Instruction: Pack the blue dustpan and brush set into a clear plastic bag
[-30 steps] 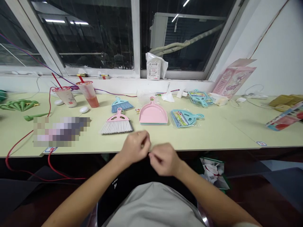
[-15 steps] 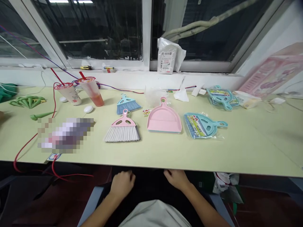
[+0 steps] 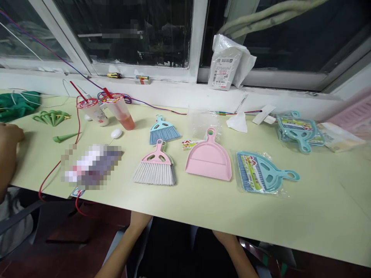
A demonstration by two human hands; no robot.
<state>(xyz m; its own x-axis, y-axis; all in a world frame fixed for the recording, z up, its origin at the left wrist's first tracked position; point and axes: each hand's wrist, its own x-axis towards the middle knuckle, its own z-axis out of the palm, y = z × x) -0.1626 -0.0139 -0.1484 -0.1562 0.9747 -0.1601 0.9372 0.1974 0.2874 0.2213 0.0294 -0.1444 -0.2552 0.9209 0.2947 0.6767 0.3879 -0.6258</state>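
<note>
My left hand (image 3: 140,219) is at the front edge of the table, its fingers hidden under the tabletop. My right hand (image 3: 225,237) is likewise tucked below the edge, so its fingers do not show. Above them on the table lie a pink hand broom (image 3: 155,168) with white bristles and a pink dustpan (image 3: 209,159). Behind the pink broom sits a blue hand broom (image 3: 164,130). To the right is a blue broom-and-dustpan set (image 3: 265,172) in clear plastic wrap. Neither hand touches any of these.
Two drink cups (image 3: 123,116) with red straws stand at the back left. More wrapped blue sets (image 3: 298,129) lie at the back right. A red cable (image 3: 51,170) hangs over the front edge. Another person's arm (image 3: 8,150) rests on the table at far left, near green cone-shaped pieces (image 3: 52,117).
Both my hands have slid forward from my lap to beneath the table edge. The view has tilted and moved closer, and another person's arm shows more at the left.
</note>
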